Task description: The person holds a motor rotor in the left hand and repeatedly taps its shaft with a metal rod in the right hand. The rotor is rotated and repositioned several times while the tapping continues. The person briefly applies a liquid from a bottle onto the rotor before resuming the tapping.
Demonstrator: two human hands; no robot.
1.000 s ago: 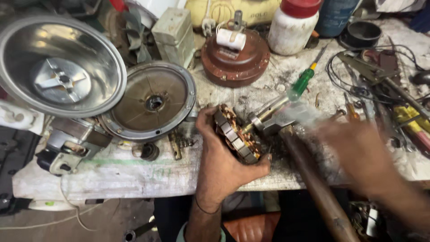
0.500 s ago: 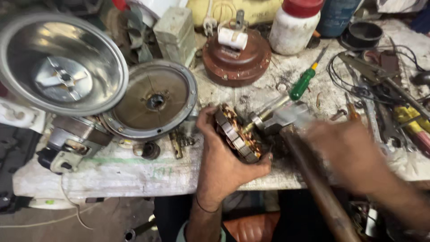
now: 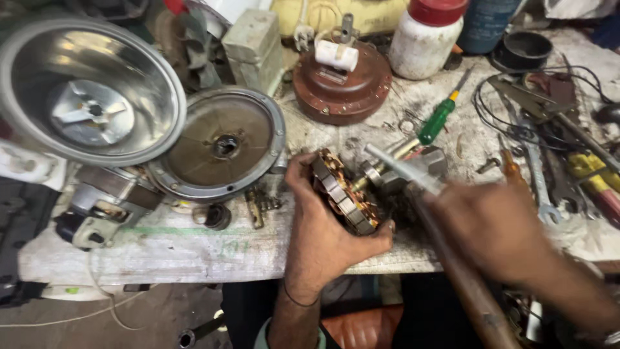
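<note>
My left hand [image 3: 321, 227] grips a motor armature [image 3: 344, 197] with copper windings and a steel lamination stack, holding it on edge at the front of the workbench [image 3: 161, 255]. Its shaft and bearing [image 3: 373, 173] point right toward a grey metal block [image 3: 431, 161]. My right hand [image 3: 497, 229], blurred by motion, holds a hammer by its long wooden handle [image 3: 462, 278]. The hammer's metal head [image 3: 403, 169] is over the shaft end, just right of the armature.
A steel bowl with a blade [image 3: 87, 90] and a round metal cover [image 3: 219, 145] lie at left. A brown round motor housing [image 3: 341, 81], white jar with red lid [image 3: 426, 35], green screwdriver [image 3: 439, 119], spanners and wires [image 3: 542, 148] crowd the back and right.
My right hand and the hammer have shifted a little over the shaft end and stay blurred by movement. My left hand keeps the armature in the same place.
</note>
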